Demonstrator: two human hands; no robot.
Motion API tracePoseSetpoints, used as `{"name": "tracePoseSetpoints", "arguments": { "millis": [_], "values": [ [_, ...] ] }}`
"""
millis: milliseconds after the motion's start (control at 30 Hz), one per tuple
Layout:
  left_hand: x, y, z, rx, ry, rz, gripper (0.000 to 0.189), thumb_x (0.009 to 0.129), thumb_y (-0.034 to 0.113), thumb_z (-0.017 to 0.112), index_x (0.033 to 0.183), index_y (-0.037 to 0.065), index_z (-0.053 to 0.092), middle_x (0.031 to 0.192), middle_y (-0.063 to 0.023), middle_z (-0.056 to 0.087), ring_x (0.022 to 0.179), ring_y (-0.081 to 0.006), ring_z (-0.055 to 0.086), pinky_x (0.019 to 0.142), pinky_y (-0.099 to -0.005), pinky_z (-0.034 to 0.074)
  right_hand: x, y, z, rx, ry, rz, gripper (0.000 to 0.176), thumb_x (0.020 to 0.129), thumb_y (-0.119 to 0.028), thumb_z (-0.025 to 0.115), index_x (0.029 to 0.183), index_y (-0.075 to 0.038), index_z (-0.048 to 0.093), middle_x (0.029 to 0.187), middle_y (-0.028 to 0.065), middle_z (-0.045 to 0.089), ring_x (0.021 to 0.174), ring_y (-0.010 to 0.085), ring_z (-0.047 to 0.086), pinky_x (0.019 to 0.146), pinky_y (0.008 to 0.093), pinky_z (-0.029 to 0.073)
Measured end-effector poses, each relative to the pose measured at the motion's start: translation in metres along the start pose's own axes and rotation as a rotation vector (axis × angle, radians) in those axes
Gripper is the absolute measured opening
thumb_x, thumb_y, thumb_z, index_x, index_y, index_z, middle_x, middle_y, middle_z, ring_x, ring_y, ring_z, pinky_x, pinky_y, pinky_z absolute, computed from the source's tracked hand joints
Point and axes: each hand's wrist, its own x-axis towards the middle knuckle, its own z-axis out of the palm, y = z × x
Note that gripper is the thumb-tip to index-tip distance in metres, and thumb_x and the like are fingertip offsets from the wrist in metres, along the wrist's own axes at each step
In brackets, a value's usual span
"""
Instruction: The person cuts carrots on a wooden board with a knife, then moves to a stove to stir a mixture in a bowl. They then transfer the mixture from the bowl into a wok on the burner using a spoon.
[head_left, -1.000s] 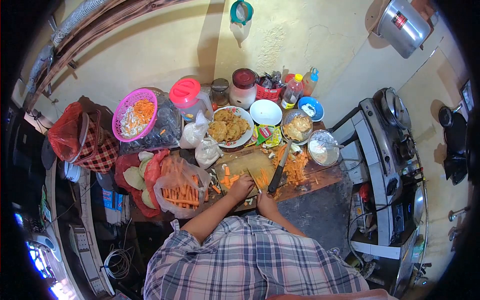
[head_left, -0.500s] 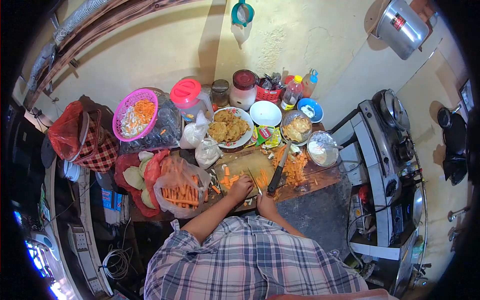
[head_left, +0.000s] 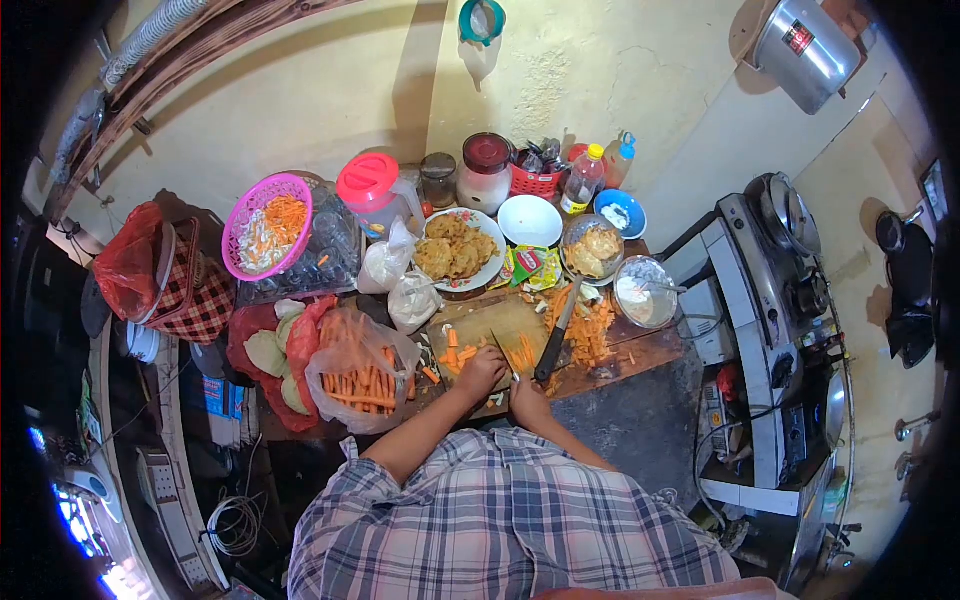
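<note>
A wooden table carries a cutting board, the clock's centre. At nine o'clock sits a bag of carrots; at eleven, a plate of fritters; at three, a heap of orange shreds. The left hand, at seven, curls down over the board beside the carrot pieces (whether it grips one, I cannot tell). The right hand, at five, grasps a knife, blade toward eleven, between those pieces and thin carrot sticks.
</note>
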Motion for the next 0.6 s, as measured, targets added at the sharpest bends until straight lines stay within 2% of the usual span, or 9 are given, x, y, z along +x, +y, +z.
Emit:
{"name": "tracePoseSetpoints", "arguments": {
  "millis": [100, 300, 400, 467, 600],
  "values": [
    [0.001, -0.001, -0.002, 0.032, -0.03, 0.024, 0.013, 0.071, 0.009, 0.065, 0.078, -0.002, 0.067, 0.083, -0.0117, 0.064, 0.089, -0.0273, 0.06, 0.079, -0.036, 0.05, -0.003, 0.0, -0.001, -0.043, 0.016, -0.017, 0.029, 0.091, -0.023, 0.046, 0.1, 0.004, 0.048, 0.077, 0.0289, 0.06, 0.073, 0.0458, 0.061, 0.066, 0.0531, 0.048],
    [0.002, 0.006, -0.007, 0.016, -0.025, 0.026, 0.013, 0.071, 0.009, 0.065, 0.077, -0.002, 0.067, 0.083, -0.0121, 0.064, 0.089, -0.0282, 0.059, 0.078, -0.0362, 0.05, -0.005, 0.007, 0.002, 0.075, 0.066, -0.051, 0.031, 0.091, -0.023, 0.046, 0.104, 0.005, 0.047, 0.075, 0.0311, 0.059, 0.07, 0.0474, 0.059, 0.063, 0.054, 0.047],
    [0.003, 0.004, -0.007, 0.02, -0.033, 0.032, 0.013, 0.07, 0.009, 0.066, 0.077, -0.002, 0.067, 0.083, -0.0124, 0.064, 0.089, -0.0286, 0.059, 0.078, -0.0363, 0.05, -0.008, 0.0, -0.004, 0.065, 0.029, -0.005, 0.031, 0.091, -0.023, 0.046, 0.105, 0.005, 0.047, 0.075, 0.031, 0.059, 0.07, 0.0477, 0.059, 0.063, 0.0542, 0.048],
    [0.003, 0.006, -0.008, 0.025, -0.02, 0.033, 0.013, 0.07, 0.009, 0.066, 0.077, -0.002, 0.067, 0.083, -0.0125, 0.064, 0.088, -0.0286, 0.06, 0.077, -0.0363, 0.05, -0.009, -0.001, -0.004, 0.053, 0.115, -0.063, 0.03, 0.091, -0.023, 0.045, 0.103, 0.005, 0.047, 0.075, 0.031, 0.059, 0.07, 0.048, 0.059, 0.063, 0.0544, 0.047],
    [0.004, 0.005, -0.007, 0.036, -0.042, 0.033, 0.013, 0.071, 0.009, 0.066, 0.078, -0.002, 0.068, 0.083, -0.0125, 0.064, 0.088, -0.0279, 0.06, 0.077, -0.036, 0.05, -0.012, -0.009, -0.014, 0.051, 0.028, 0.002, 0.028, 0.092, -0.023, 0.045, 0.1, 0.004, 0.047, 0.076, 0.031, 0.059, 0.071, 0.0476, 0.059, 0.064, 0.055, 0.047]
  ]
}}
